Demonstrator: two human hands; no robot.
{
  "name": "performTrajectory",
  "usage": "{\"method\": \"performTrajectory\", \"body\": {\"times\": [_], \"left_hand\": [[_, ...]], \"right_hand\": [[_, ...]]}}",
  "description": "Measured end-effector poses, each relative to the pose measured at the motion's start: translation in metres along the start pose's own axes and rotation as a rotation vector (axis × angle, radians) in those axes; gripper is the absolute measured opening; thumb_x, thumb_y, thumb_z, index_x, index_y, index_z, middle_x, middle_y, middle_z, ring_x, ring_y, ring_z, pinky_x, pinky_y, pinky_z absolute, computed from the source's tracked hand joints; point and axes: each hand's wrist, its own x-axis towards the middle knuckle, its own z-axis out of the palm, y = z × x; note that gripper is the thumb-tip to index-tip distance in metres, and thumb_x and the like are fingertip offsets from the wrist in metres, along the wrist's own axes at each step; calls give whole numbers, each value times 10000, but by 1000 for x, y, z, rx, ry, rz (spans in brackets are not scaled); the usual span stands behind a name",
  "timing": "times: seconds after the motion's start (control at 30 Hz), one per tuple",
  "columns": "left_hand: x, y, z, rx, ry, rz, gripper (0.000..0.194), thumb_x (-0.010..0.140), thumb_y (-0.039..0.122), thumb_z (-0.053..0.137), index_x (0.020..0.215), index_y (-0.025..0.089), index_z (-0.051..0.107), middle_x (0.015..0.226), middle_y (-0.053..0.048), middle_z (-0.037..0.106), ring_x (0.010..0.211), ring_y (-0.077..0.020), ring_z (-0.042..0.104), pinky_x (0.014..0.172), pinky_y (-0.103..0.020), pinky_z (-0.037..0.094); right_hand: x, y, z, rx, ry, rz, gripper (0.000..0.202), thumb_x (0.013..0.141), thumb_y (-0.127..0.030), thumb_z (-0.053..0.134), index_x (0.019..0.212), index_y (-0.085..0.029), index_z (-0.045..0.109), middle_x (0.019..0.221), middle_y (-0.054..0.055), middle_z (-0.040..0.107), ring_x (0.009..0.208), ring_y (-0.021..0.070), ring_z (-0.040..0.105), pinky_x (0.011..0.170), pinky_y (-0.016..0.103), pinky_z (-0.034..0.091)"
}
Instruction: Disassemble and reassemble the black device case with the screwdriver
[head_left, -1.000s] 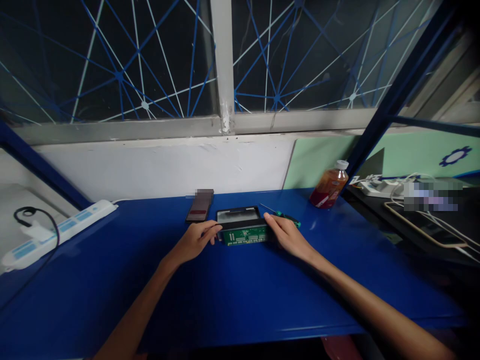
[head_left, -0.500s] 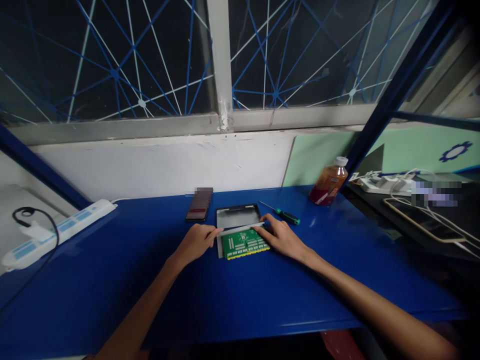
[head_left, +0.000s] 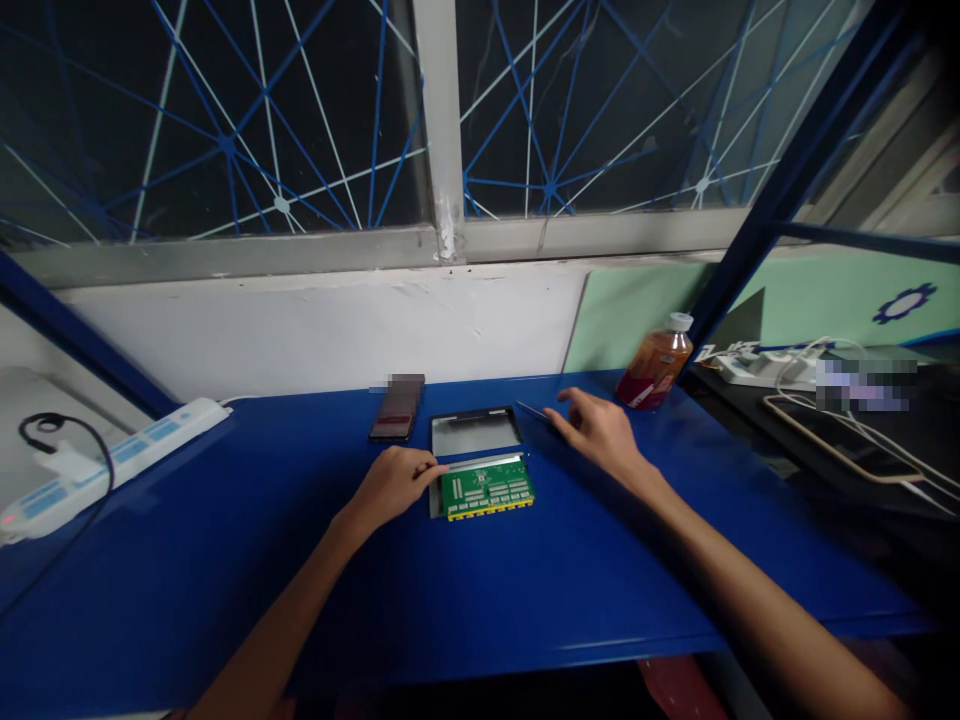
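Note:
A green circuit board (head_left: 486,485) with yellow connectors along its near edge lies on the desk in front of me. A thin grey metal casing part (head_left: 435,500) shows along its left side and far edge. My left hand (head_left: 394,482) pinches this part at the left end. Just beyond sits a shallow dark-rimmed metal cover (head_left: 472,432). Over the screwdriver (head_left: 531,410) hovers my right hand (head_left: 598,432), thumb and forefinger apart. Only the screwdriver's shaft shows; its handle is hidden by the hand, and whether they touch is unclear.
A phone (head_left: 396,410) lies left of the cover. At the back right stands a drink bottle (head_left: 655,362). A white power strip (head_left: 127,465) with a black cable is on the left. Another phone (head_left: 840,437) and cables lie on a dark surface at right.
My right hand has left the board's right side and moved right and away from me, over the screwdriver. My left hand stays at the casing's left end.

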Motion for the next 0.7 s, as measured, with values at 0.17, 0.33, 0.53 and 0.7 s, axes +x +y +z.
{"method": "performTrajectory", "body": {"times": [0.17,0.33,0.53,0.7], "left_hand": [[2,2,7,123,84,-8,375,904,399,494,667,172,676,617,-35,657,559,-150,574,539,-250,299],[4,-4,16,157,191,-20,332,906,389,508,747,182,715,681,-40,702,626,-170,626,551,-247,332],[8,-13,26,141,330,-61,313,871,426,551,759,204,742,618,-27,680,576,-157,615,534,-241,345],[9,-16,28,146,457,-122,316,790,470,651,665,185,703,506,-9,623,526,-162,613,511,-237,343]], "right_hand": [[14,45,-15,-266,-86,138,486,777,-658,521,900,-206,651,852,82,678,659,202,611,500,271,322],[15,58,-9,-234,-365,114,412,787,-614,529,778,-220,650,779,53,684,682,201,620,487,255,292],[15,56,-6,-195,-208,103,348,815,-527,533,897,-202,624,698,50,656,604,192,587,488,261,282],[16,46,-16,92,92,115,355,776,-518,622,903,-187,619,652,27,638,541,165,563,509,267,371]]}}
